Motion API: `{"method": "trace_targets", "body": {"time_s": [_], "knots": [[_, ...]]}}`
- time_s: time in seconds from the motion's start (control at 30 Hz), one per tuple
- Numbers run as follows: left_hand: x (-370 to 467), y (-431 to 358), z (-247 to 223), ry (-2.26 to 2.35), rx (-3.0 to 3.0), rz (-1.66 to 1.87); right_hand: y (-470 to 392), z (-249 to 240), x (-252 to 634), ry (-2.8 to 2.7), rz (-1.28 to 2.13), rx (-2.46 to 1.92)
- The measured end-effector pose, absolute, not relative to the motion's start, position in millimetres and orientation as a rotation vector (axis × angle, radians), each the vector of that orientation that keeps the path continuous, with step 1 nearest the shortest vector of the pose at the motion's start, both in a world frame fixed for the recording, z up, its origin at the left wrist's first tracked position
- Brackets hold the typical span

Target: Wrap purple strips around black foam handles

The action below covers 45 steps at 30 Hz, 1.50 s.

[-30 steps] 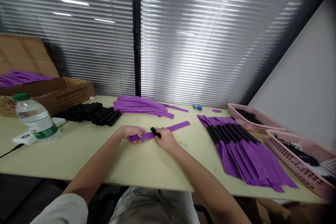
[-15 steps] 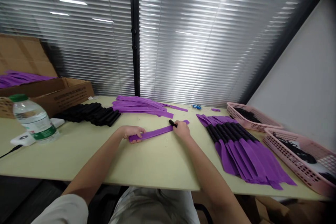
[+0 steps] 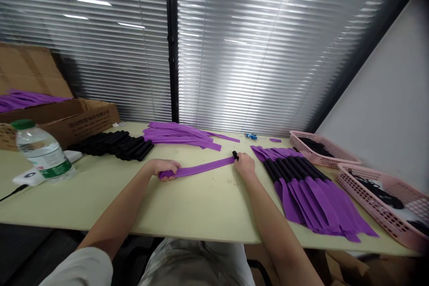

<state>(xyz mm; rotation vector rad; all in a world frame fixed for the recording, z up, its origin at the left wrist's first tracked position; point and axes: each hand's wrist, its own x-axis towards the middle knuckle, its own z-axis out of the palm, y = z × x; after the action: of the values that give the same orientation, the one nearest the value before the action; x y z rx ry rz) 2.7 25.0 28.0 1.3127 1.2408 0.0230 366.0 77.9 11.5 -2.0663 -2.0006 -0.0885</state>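
A purple band (image 3: 204,167) stretches in a slant between my two hands, above the middle of the table. My left hand (image 3: 166,170) is closed on its left end, which bunches between thumb and fingers. At the band's other end, my right hand (image 3: 246,164) wraps round a black tube-like grip (image 3: 235,155); only the tip of it shows, and the rest is hidden in the fingers. Just right of that hand lies a row of purple bands with black ribbed grips (image 3: 291,167) around them. Loose purple bands (image 3: 181,135) lie behind my hands.
Black tubes (image 3: 115,145) are piled at the left, near a water bottle (image 3: 43,152) and a cardboard box (image 3: 94,116) with purple bands. Two pink baskets (image 3: 345,161) with black items stand at the right. A small blue item (image 3: 250,136) lies near the blinds.
My right hand has moved right along the band with the black grip, up to the band's right end, which no longer sticks out past it. My left hand has shifted slightly left.
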Motion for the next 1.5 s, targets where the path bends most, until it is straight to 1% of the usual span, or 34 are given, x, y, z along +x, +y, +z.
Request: {"method": "trace_targets", "body": {"time_s": [0.17,0.37,0.47,0.63,0.9,1.03,1.23,1.5], "knots": [[6.0,22.9,29.3,1.260,1.333,0.036,58.6,13.9,328.4,-2.177,-0.063,-1.893],[8.3,21.2,30.7,1.283,1.338,0.052,17.5,13.4,267.0,-2.421,0.016,-1.549],[9.7,20.2,31.9,1.287,1.339,0.053,6.8,13.1,250.9,-2.488,0.033,-1.424],[11.0,20.0,32.8,1.293,1.350,0.045,21.5,11.8,263.8,-2.426,0.036,-1.531],[9.9,23.2,29.5,1.297,1.359,0.032,71.0,13.8,346.7,-2.099,0.010,-1.972],[10.2,22.6,30.1,1.297,1.358,0.035,78.7,12.7,375.3,-1.964,-0.011,-2.095],[10.0,22.4,30.4,1.306,1.361,0.028,76.3,10.8,367.5,-2.009,-0.022,-2.029],[9.7,21.2,31.5,1.308,1.376,0.029,40.4,13.5,300.8,-2.301,0.082,-1.679]]}}
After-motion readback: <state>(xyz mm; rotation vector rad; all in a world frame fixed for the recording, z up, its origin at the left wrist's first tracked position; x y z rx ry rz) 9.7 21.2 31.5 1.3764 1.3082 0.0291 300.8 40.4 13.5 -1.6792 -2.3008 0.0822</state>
